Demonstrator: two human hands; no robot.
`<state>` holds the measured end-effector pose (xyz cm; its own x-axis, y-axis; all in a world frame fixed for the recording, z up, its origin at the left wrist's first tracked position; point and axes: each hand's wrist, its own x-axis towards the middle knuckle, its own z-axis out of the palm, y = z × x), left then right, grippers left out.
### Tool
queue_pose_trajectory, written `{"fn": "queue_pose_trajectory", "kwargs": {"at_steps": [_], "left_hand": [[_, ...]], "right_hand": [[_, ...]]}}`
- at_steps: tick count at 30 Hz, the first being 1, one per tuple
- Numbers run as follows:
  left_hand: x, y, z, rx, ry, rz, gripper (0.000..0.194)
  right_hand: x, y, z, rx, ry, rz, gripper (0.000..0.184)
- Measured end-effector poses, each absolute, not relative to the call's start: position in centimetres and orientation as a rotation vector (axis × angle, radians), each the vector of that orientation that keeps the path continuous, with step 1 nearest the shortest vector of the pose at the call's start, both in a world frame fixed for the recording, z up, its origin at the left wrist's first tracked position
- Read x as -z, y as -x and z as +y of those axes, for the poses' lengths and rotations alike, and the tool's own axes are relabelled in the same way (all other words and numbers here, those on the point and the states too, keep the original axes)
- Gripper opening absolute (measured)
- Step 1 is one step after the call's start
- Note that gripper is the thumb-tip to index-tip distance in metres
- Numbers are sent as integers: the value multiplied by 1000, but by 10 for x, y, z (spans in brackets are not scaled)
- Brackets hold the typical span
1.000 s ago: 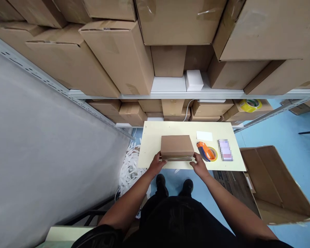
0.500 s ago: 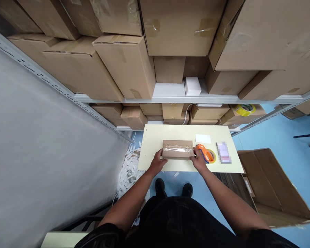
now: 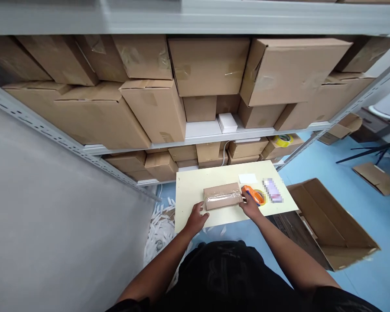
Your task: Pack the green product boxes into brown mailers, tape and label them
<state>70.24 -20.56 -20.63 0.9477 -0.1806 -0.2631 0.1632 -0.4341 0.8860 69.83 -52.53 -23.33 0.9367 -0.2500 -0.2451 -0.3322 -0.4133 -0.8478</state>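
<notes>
A small cardboard box with a strip of shiny clear tape along it lies slightly turned on the pale yellow tabletop. My left hand is just off its left end, thumb and fingers apart, holding nothing. At the right end, the fingers of my right hand grip the box's edge. Right beside that hand lies an orange tape dispenser with a yellow-rimmed tape roll. A white paper slip and a blurred-out purple item lie further back and to the right.
Shelves full of cardboard cartons rise behind the table, with a small white box and a yellow tape roll on them. A large open carton stands right. White scraps cover the floor left, beside a grey wall.
My left hand has come off the box's left end and opened. The box has turned slightly, its right end now further back. The head view has tilted up, showing more shelving.
</notes>
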Motion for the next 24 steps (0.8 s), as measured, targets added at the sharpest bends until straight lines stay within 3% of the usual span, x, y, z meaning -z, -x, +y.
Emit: {"fn": "queue_pose_trajectory", "kwargs": {"at_steps": [6, 11, 16, 24], "left_hand": [[152, -753, -216, 153, -2221, -521, 35], [127, -814, -289, 286, -2339, -1008, 27], [152, -874, -392, 570, -2453, -1330, 23], [222, -948, -512, 927, -2579, -1293, 15]], "right_hand": [[223, -672, -529, -120, 2022, 545, 58], [218, -666, -556, -176, 1914, 495, 34], [219, -672, -585, -262, 1778, 445, 32], [205, -686, -642, -382, 1734, 423, 29]]}}
